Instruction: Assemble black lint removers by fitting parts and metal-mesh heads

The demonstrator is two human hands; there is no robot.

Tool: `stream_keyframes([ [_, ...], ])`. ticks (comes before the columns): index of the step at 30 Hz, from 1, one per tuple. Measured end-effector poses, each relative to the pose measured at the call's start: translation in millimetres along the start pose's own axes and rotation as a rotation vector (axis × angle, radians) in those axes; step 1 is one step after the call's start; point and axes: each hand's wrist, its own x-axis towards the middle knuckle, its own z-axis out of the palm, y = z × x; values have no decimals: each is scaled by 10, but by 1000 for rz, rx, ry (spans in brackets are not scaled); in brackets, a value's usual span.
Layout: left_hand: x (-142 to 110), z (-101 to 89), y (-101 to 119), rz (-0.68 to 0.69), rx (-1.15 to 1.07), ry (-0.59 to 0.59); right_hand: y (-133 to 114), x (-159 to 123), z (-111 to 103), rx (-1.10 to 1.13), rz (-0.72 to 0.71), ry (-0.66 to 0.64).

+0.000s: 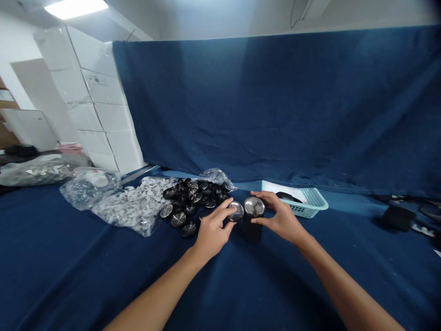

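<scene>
My left hand [212,228] pinches a small round cap [236,212] with a perforated metal face, its fingers closed on the rim. Close beside it, my right hand [281,219] grips a black device [252,231] by its top, thumb and fingers on either side. A round perforated metal head [254,207] tops this device, which is upright or nearly so. Whether the cap touches the head, I cannot tell. Left of my hands lies a heap of black round caps [197,198], several with shiny metal faces.
Many small whitish pieces [141,204] lie on clear plastic left of the heap. Behind my right hand stands a light green basket [312,210] with a black object inside. Dark cables and a black item [398,217] lie far right. A blue curtain [268,105] hangs behind.
</scene>
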Motion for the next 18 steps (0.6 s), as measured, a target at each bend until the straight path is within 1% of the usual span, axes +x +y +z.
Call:
stream_keyframes([
  [7, -34, 40, 13, 9, -6, -9, 15, 4, -23, 7, -8, 22],
  [18, -35, 34, 9, 2, -8, -24, 58, 2, -10, 15, -11, 46],
])
